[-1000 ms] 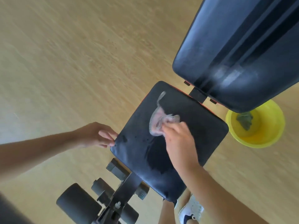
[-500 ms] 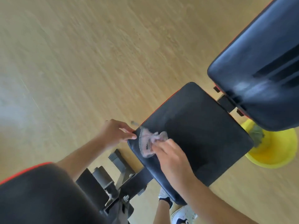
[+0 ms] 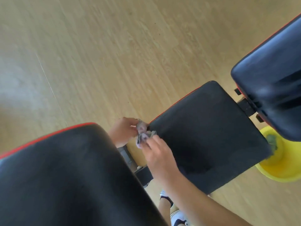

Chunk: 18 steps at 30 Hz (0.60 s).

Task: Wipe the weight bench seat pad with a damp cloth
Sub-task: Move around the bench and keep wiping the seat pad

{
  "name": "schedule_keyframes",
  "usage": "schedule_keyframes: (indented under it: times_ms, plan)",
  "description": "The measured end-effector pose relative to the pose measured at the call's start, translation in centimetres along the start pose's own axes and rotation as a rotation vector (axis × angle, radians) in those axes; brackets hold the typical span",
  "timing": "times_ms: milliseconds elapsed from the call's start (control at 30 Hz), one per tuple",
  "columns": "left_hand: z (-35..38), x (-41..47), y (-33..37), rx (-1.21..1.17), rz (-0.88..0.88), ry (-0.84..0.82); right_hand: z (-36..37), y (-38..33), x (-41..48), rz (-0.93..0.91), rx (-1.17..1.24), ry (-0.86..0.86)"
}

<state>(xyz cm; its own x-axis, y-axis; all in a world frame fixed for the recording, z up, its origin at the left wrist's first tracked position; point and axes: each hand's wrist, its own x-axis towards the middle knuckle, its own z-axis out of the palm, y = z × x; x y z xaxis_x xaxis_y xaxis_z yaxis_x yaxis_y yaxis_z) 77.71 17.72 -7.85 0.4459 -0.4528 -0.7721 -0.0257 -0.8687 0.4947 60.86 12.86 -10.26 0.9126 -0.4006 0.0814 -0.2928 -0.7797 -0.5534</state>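
Note:
The black seat pad point(image 3: 210, 136) lies at centre right, with damp dark patches near its close edge. A small crumpled grey-pink cloth point(image 3: 143, 135) sits at the pad's left corner, just off its edge. My right hand point(image 3: 157, 154) reaches in from below and pinches the cloth's lower part with its fingertips. From the left, my left hand point(image 3: 124, 130) closes its fingers on the cloth's upper part. The frame is blurred, so the exact finger hold is hard to make out.
The bench's black back pad point(image 3: 273, 88) rises at the upper right. A yellow basin point(image 3: 280, 170) with a green rag point(image 3: 271, 141) stands on the wooden floor behind the seat. A large black surface with a red edge point(image 3: 68, 173) fills the lower left. My white shoe point(image 3: 178, 217) is below.
The cloth slid from the middle of the seat pad to its left corner and off the edge. My left hand left the pad's edge and met the cloth. The view swung left.

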Motion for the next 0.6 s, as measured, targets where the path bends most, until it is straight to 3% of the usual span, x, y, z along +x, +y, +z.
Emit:
schedule_keyframes:
  times_ms: [67,133,300,367,467,600]
  plan:
    - [0.3,-0.3,-0.2,-0.049,-0.023,0.028,-0.7,-0.4,-3.8,-0.162,0.044,-0.133]
    - [0.8,-0.6,-0.5,-0.05,-0.005,0.073,-3.8,1.5,-5.0,-0.165,0.04,-0.215]
    - [0.9,-0.5,-0.4,-0.031,0.016,0.08,-8.8,10.8,3.5,0.391,-0.167,0.197]
    - [0.8,-0.6,-0.2,-0.01,0.017,0.074,-7.4,10.0,6.7,0.458,-0.18,0.232]
    - [0.9,-0.6,0.2,0.065,0.056,0.079,-3.5,5.2,5.1,0.275,-0.08,0.077]
    - [0.9,-0.8,0.4,0.198,0.108,0.117,-3.4,3.2,-5.3,-0.083,0.015,-0.129]
